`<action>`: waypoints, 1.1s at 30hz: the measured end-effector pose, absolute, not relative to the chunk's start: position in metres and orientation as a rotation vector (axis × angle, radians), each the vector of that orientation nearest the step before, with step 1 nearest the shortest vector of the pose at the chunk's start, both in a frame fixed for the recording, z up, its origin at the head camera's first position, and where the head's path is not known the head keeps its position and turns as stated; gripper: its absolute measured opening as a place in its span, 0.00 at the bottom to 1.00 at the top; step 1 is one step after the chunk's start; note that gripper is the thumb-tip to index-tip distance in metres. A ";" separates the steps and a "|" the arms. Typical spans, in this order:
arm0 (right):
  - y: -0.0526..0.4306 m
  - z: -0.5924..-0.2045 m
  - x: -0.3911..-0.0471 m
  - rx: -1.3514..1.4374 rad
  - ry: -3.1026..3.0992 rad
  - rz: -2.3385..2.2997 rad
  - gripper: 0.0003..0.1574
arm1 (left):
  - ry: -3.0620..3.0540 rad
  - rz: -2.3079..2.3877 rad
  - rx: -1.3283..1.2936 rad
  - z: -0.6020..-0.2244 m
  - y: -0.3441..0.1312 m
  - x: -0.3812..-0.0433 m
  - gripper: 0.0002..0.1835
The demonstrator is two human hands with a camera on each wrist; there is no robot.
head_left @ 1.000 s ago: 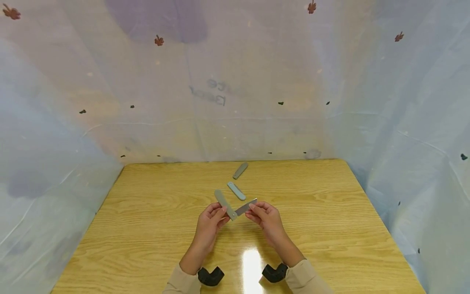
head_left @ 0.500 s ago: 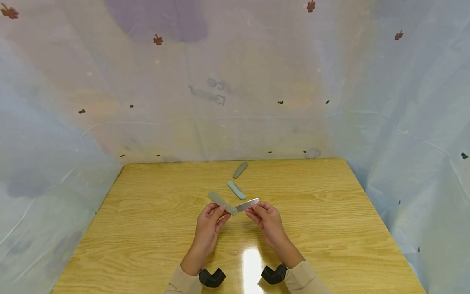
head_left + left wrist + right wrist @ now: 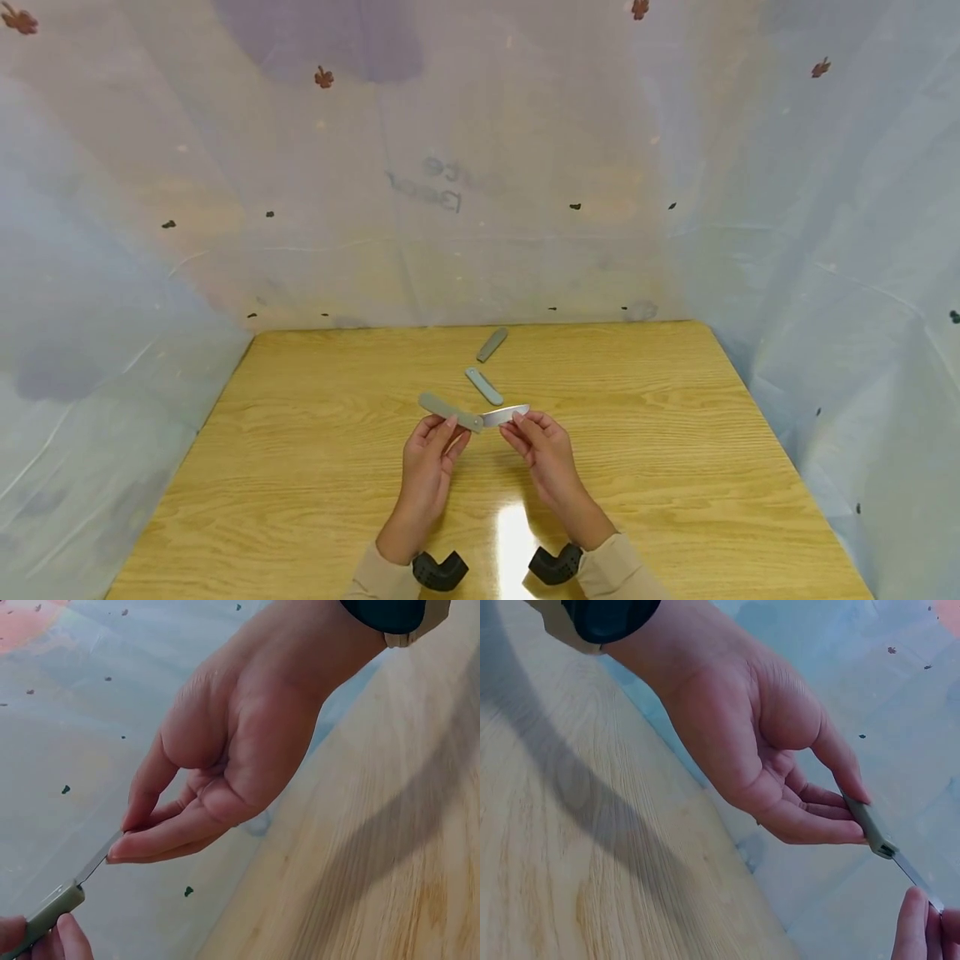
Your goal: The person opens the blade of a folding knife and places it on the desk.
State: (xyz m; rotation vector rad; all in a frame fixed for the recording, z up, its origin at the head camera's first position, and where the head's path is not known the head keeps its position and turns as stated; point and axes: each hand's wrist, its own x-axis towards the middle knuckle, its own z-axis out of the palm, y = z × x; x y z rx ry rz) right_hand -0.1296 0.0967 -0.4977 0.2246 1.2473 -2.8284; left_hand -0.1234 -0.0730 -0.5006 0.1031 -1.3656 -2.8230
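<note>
A folding knife with an olive-grey handle (image 3: pixel 438 406) is held above the table between both hands. Thumb and fingers of the left hand (image 3: pixel 424 471) pinch the handle near its pivot end. The right hand (image 3: pixel 553 468) pinches the shiny blade (image 3: pixel 498 416) toward its tip. Handle and blade form a wide, shallow angle. In the left wrist view the right hand (image 3: pixel 225 742) fills the middle, gripping the blade, while the green handle (image 3: pixel 52 916) shows at lower left. The right wrist view shows the left hand (image 3: pixel 742 742) on the handle (image 3: pixel 868 826).
A pale blue-grey folding knife (image 3: pixel 483 387) lies folded on the wooden table (image 3: pixel 315 450) beyond the hands. Behind it is a darker grey-olive folded one (image 3: pixel 492 344). Printed curtains (image 3: pixel 480 208) surround the table's back and sides. Black camera mounts (image 3: pixel 441 572) sit at the wrists.
The knife has unfolded wider. Its handle has swung from steep to nearly level, its far end moving left, while the right hand keeps its pinch on the blade.
</note>
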 end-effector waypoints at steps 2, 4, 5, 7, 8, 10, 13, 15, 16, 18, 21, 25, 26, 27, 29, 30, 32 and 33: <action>0.095 -0.498 -0.129 0.231 1.230 -2.840 0.02 | -1.318 -2.831 0.139 -0.500 -0.072 -0.123 0.13; 0.094 -0.499 -0.130 0.236 1.211 -2.853 0.04 | -1.277 -2.837 0.168 -0.500 -0.070 -0.123 0.13; 0.093 -0.499 -0.129 0.241 1.199 -2.862 0.04 | -1.255 -2.840 0.181 -0.500 -0.070 -0.123 0.12; 0.092 -0.500 -0.129 0.257 1.174 -2.879 0.03 | -1.223 -2.841 0.193 -0.500 -0.068 -0.123 0.11; 0.091 -0.500 -0.129 0.265 1.162 -2.887 0.03 | -1.208 -2.843 0.195 -0.500 -0.067 -0.123 0.11; 0.091 -0.501 -0.128 0.284 1.136 -2.898 0.04 | -1.188 -2.846 0.195 -0.500 -0.066 -0.122 0.10; 0.090 -0.502 -0.127 0.306 1.120 -2.897 0.05 | -1.160 -2.856 0.199 -0.500 -0.065 -0.121 0.11; 0.089 -0.502 -0.126 0.309 1.120 -2.891 0.03 | -1.142 -2.860 0.212 -0.500 -0.064 -0.120 0.11; 0.089 -0.502 -0.126 0.310 1.115 -2.891 0.03 | -1.128 -2.863 0.220 -0.501 -0.063 -0.120 0.11; 0.088 -0.502 -0.125 0.309 1.109 -2.890 0.03 | -1.096 -2.868 0.245 -0.502 -0.062 -0.120 0.10; 0.087 -0.503 -0.124 0.320 1.071 -2.897 0.02 | -1.055 -2.874 0.284 -0.503 -0.060 -0.120 0.09; 0.085 -0.506 -0.123 0.337 1.040 -2.899 0.03 | -1.005 -2.876 0.324 -0.505 -0.057 -0.119 0.09; 0.085 -0.506 -0.123 0.343 1.035 -2.898 0.03 | -0.997 -2.874 0.328 -0.505 -0.056 -0.118 0.09; 0.084 -0.507 -0.123 0.344 1.030 -2.897 0.03 | -0.992 -2.870 0.329 -0.505 -0.056 -0.118 0.09; 0.083 -0.509 -0.123 0.347 1.021 -2.895 0.04 | -0.973 -2.870 0.335 -0.505 -0.055 -0.118 0.09; 0.083 -0.509 -0.122 0.352 1.012 -2.896 0.03 | -0.965 -2.870 0.338 -0.505 -0.055 -0.118 0.09; 0.082 -0.511 -0.122 0.355 1.001 -2.899 0.03 | -0.942 -2.870 0.352 -0.506 -0.055 -0.118 0.09; 0.081 -0.511 -0.122 0.357 0.991 -2.902 0.03 | -0.928 -2.871 0.361 -0.506 -0.054 -0.118 0.09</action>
